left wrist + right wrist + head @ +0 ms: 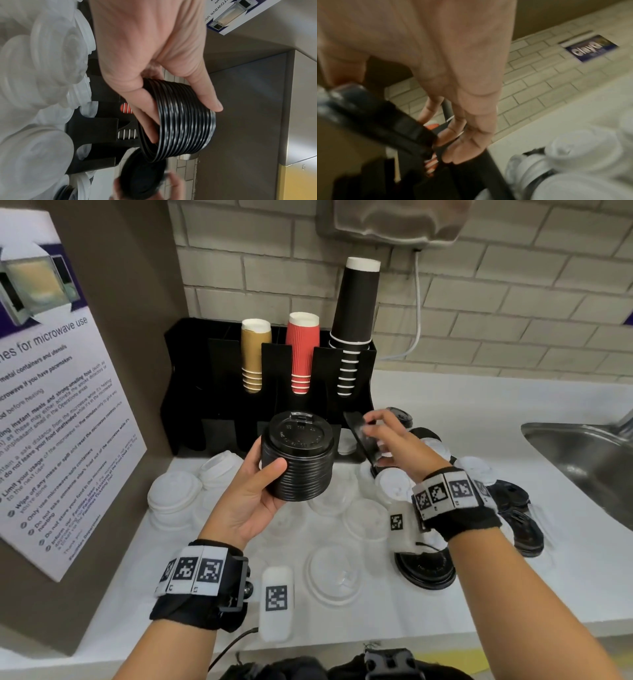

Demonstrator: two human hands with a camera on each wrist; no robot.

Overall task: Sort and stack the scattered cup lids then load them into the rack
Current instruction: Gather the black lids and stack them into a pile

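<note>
My left hand (pixel 263 477) grips a tall stack of black lids (pixel 298 457) above the counter, thumb on the near side; the same stack of black lids (pixel 185 120) shows in the left wrist view with my fingers curled under it. My right hand (pixel 383 436) holds a single black lid (pixel 361 436) on edge, just right of the stack; this black lid (pixel 388 121) is blurred in the right wrist view. The black rack (pixel 219 392) stands behind, with cups in its upper slots. White lids (pixel 174 494), clear lids (pixel 337 575) and black lids (pixel 424 570) lie scattered on the white counter (pixel 479 412).
Gold cups (pixel 253 354), red cups (pixel 302 350) and black cups (pixel 354 316) stand in the rack. A steel sink (pixel 582 460) is at the right. A microwave notice (pixel 58 392) leans at the left. A brick wall (pixel 479 302) is behind.
</note>
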